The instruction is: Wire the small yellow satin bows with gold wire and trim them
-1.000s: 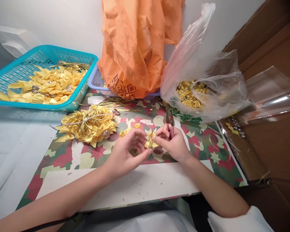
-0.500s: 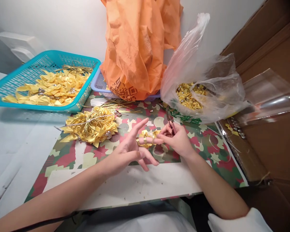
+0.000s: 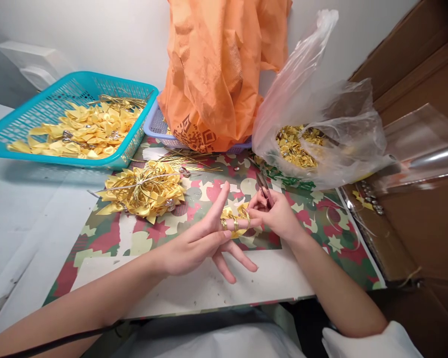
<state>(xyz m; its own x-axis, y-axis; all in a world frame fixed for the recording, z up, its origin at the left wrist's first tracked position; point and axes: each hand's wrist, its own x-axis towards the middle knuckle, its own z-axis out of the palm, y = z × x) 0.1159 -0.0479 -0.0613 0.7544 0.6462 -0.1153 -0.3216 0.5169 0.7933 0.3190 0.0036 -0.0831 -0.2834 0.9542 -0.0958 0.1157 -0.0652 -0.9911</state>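
My left hand [image 3: 209,238] is open with its fingers spread. Gold wire loops [image 3: 236,223] circle one of its fingers, and yellow ribbon bows [image 3: 242,211] sit along that finger's far side. My right hand [image 3: 278,214] is closed around dark tweezers or small scissors [image 3: 266,190], which point up and away. Its fingertips pinch at the bow and wire near the tip of the ringed finger. To the left lies a tied bundle of yellow ribbon bows [image 3: 144,191] with gold wire stems.
A teal basket [image 3: 130,141] of yellow bows stands at the left. An orange bag [image 3: 212,74] rests on a purple basket [image 3: 155,124]. At the right are a clear plastic bag [image 3: 343,164] of gold pieces and cardboard [image 3: 421,209]. Loose gold wires [image 3: 194,160] lie behind the bundle.
My left hand has moved slightly right, its thumb now lying nearer the ringed finger and its lower fingers spread further. The whole view has shifted a little.
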